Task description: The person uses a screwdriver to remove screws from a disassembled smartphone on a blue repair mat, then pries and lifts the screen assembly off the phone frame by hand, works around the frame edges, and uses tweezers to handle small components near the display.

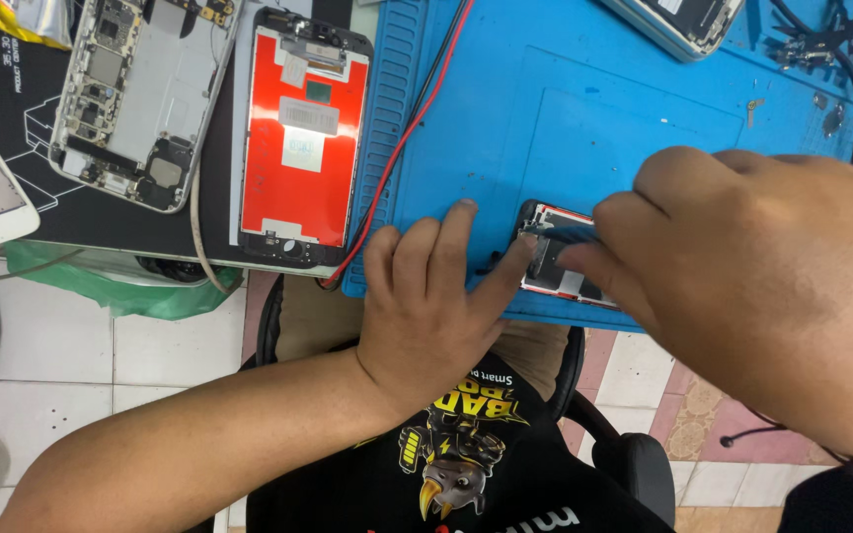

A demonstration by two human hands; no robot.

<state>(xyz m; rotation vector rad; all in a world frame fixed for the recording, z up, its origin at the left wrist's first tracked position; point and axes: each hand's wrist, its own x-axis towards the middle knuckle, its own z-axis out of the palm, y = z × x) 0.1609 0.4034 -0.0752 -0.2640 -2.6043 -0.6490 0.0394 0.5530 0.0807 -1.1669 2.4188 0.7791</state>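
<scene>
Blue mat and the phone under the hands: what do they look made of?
The blue mat looks like soft rubber or silicone: matte, with moulded ridges and recessed trays. The phone under the left hand and right hand seems an opened assembly with a dark, glossy rim, likely glass or plastic, and pale metal-looking parts inside; the hands cover most of it.

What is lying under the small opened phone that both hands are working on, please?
A blue work mat lies under the phone. The left hand steadies it; the right hand covers its right part, hiding what lies there.
</scene>
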